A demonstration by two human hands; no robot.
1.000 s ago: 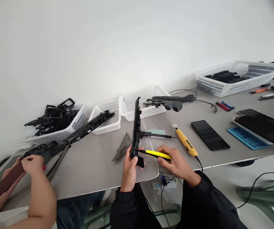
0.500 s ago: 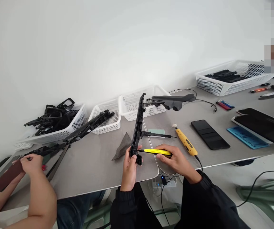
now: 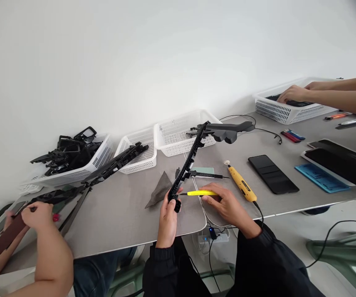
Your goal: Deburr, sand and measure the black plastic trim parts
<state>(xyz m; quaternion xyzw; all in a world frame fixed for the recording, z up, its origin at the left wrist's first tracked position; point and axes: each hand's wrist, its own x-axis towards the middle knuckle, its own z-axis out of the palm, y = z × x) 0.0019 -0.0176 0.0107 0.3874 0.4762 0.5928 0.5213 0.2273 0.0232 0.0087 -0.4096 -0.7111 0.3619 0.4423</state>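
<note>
Black plastic trim strip [image 3: 190, 159]: L hand [image 3: 167, 216] grips near end; R hand [image 3: 226, 204] holds yellow-handled pointed tool [image 3: 201, 192], tip at same end. Step: prob. fine tool work; next move calls for steady L grip.

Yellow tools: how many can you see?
2: a thin yellow tool in the right hand, and a corded yellow tool lying on the table, left of the black phone.

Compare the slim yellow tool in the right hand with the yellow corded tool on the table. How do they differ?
The slim tool is in the right hand; the corded tool lies on the table. The slim tool ends in a thin dark tip, the corded tool in a pale round disc. The slim tool is narrower than the corded tool. Both are largely yellow.
</note>
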